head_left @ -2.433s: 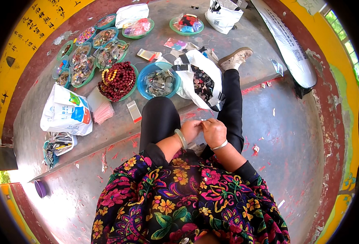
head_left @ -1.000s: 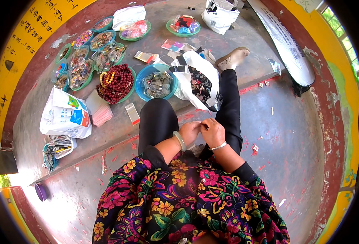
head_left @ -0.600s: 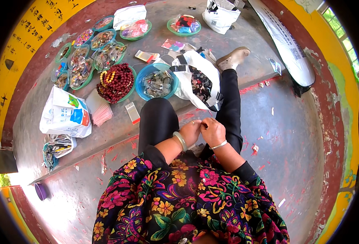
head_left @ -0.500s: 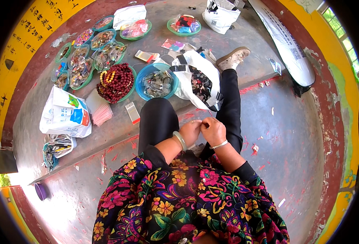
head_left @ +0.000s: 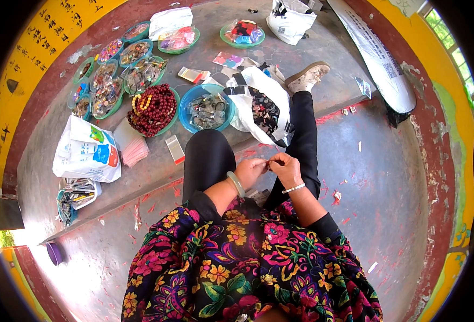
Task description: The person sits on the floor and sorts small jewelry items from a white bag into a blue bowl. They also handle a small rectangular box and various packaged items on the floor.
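My left hand (head_left: 250, 172) and my right hand (head_left: 286, 169) meet over my lap, fingers pinched together at the tips. Between them is a tiny dark thing (head_left: 268, 166), too small to name. A pale bangle (head_left: 236, 185) circles the left wrist, a thin light one (head_left: 294, 189) the right. Just beyond the hands, an open white plastic bag (head_left: 242, 111) holds many small dark pieces (head_left: 265, 111). Left of it stands a blue bowl (head_left: 185, 114) with small clear packets (head_left: 207, 111) inside.
Dark red beads (head_left: 154, 117) fill a green dish beside the bowl. Further left are several dishes of packed trinkets, a printed white bag (head_left: 88, 150), pink sheets (head_left: 135, 152) and a tub of pens (head_left: 81, 194). A step edge (head_left: 336, 114) crosses the floor. Right stands a long white wrapped object (head_left: 379, 59).
The fingertips have drawn slightly apart, and a tiny dark thing now shows between them. My right hand has shifted a little to the right and turned. The surroundings look unchanged.
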